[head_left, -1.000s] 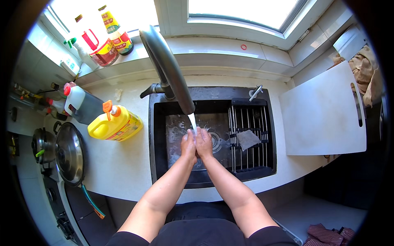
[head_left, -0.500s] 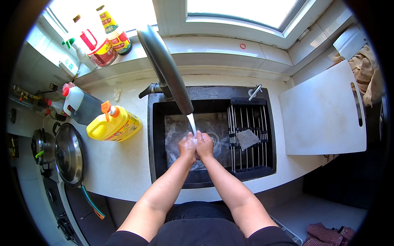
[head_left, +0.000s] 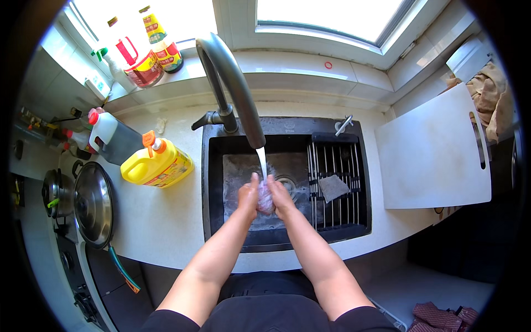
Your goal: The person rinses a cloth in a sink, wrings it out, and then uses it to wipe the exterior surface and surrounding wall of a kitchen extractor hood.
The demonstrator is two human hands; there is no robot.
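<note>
Between my two hands, under the running water, is a wet, crumpled, purple-and-white cloth-like thing (head_left: pixel 265 198); its exact kind I cannot make out. My left hand (head_left: pixel 248 197) presses its left side, thumb pointing up. From the right, the fingers of my right hand (head_left: pixel 281 198) close against it. Water falls from the dark grey faucet (head_left: pixel 251 119) onto the thing and my fingers. Both hands are inside the black sink (head_left: pixel 213 232), over its wet bottom. A grey scrubbing pad (head_left: pixel 333 188) lies on the roll-out drying rack (head_left: pixel 343 213) to the right.
Left of the sink stand a yellow detergent jug (head_left: pixel 160 166) and a jug of dark liquid (head_left: pixel 116 141). A lidded pan (head_left: pixel 93 205) sits farther left. On the right is a white cutting board (head_left: pixel 431 152). Several bottles (head_left: pixel 145 71) line the windowsill.
My hands were close together with the thing mostly hidden; now they are farther apart and it shows between them. The view has shifted slightly.
</note>
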